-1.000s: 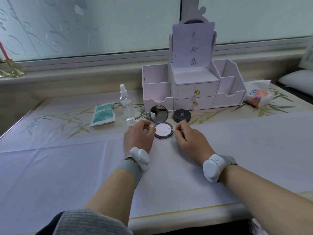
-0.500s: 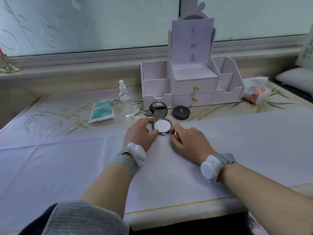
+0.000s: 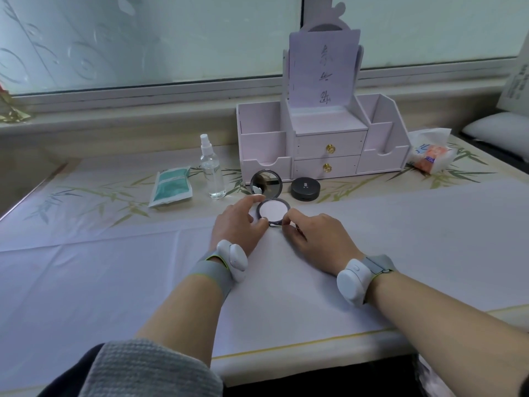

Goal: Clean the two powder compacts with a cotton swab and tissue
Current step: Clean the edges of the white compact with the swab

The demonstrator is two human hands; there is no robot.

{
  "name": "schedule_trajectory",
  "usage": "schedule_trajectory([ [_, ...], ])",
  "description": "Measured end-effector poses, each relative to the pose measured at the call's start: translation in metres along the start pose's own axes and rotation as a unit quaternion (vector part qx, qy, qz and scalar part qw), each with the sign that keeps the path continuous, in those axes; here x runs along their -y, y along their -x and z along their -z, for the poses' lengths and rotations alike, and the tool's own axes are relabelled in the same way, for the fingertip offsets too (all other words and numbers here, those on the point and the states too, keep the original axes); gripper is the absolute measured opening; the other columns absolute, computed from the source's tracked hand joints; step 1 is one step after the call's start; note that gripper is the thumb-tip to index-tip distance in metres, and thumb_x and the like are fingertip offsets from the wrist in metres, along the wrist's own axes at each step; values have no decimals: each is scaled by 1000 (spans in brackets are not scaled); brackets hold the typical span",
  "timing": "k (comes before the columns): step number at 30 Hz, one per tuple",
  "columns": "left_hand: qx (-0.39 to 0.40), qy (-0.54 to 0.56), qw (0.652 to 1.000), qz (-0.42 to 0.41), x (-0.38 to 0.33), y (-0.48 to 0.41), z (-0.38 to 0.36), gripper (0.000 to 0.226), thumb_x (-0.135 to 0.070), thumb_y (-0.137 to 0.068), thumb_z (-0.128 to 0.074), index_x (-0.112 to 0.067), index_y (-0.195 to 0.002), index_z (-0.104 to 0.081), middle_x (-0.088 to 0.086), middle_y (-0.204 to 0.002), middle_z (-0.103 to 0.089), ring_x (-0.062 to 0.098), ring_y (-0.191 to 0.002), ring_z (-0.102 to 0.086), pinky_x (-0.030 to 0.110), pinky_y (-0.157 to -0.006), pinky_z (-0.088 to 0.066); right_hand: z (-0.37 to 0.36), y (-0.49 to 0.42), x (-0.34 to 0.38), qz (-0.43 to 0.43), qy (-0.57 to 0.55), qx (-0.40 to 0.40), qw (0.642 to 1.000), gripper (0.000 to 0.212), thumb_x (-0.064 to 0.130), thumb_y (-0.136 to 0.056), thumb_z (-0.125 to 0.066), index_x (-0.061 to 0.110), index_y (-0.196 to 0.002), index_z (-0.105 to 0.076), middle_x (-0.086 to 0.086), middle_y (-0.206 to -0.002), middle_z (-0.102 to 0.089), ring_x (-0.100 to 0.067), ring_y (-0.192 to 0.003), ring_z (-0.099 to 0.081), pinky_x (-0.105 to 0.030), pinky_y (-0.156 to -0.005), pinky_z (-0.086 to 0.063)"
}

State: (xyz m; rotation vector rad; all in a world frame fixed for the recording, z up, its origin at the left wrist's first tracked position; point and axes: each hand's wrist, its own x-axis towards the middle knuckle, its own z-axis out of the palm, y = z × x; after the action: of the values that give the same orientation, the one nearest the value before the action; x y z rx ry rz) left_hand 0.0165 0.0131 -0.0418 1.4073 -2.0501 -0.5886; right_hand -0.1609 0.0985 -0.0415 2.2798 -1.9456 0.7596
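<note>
In the middle of the frame, the open compact [image 3: 273,210] is lying on the white-covered worktop [image 3: 114,282], its mirror lid standing up behind the pale powder pan. The left hand [image 3: 237,226] is steadying it, the grip grasping the case with the index finger curling along the left rim and the thumb pressing at the lower rim. The right hand [image 3: 313,234] is pinching a cotton swab [image 3: 274,224], whose tip is touching the compact's lower edge.

Just right of the mirror lid, the closed compact [image 3: 305,189] is sitting black and flat before the lilac organizer [image 3: 320,138]. A tissue pack [image 3: 429,153] is lying at the right edge. Left of centre a spray bottle [image 3: 211,170] is standing beside a green packet [image 3: 171,187].
</note>
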Motion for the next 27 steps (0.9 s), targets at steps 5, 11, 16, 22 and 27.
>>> schedule_trajectory([
  [5, 5, 12, 1000, 4, 3, -3, -2, 40, -41, -80, -63, -49, -120, -58, -6, -89, -67, 16, -89, -59, 37, -89, -51, 0, 0, 2, -15, 10, -12, 1000, 11, 34, -94, -46, 25, -98, -52, -1, -67, -61, -32, -64, -51, -34, -58, -39],
  [11, 6, 17, 1000, 5, 2, -2, -2, 44, -48, -75, -58, -50, -119, -57, -9, -96, -69, 14, -88, -59, 37, -89, -51, 0, -1, -1, -28, -2, -8, 1000, 10, 34, -95, -47, 26, -98, -53, 1, -68, -63, -30, -65, -54, -35, -58, -42],
  [16, 6, 20, 1000, 11, 1, -2, -3, 43, -50, -72, -56, -51, -115, -57, -10, -98, -70, 14, -88, -59, 38, -88, -52, 1, -3, 2, -21, -4, -1, 1000, 13, 36, -96, -46, 27, -101, -54, 0, -70, -64, -30, -68, -55, -36, -60, -44],
  [22, 8, 22, 1000, 7, -1, -1, -1, 37, -40, -77, -62, -45, -113, -55, -19, -107, -68, 14, -85, -58, 38, -89, -50, 3, 1, 3, -74, 27, -23, 997, 11, 32, -88, -50, 21, -90, -50, -1, -62, -59, -31, -61, -52, -36, -57, -46],
  [27, 15, 7, 1000, 8, -1, -1, 0, 38, -39, -81, -64, -46, -117, -54, -17, -108, -68, 14, -87, -57, 39, -89, -51, 4, 0, 1, -79, 4, -17, 997, 10, 31, -89, -51, 22, -89, -49, 1, -64, -60, -28, -62, -53, -37, -59, -48],
])
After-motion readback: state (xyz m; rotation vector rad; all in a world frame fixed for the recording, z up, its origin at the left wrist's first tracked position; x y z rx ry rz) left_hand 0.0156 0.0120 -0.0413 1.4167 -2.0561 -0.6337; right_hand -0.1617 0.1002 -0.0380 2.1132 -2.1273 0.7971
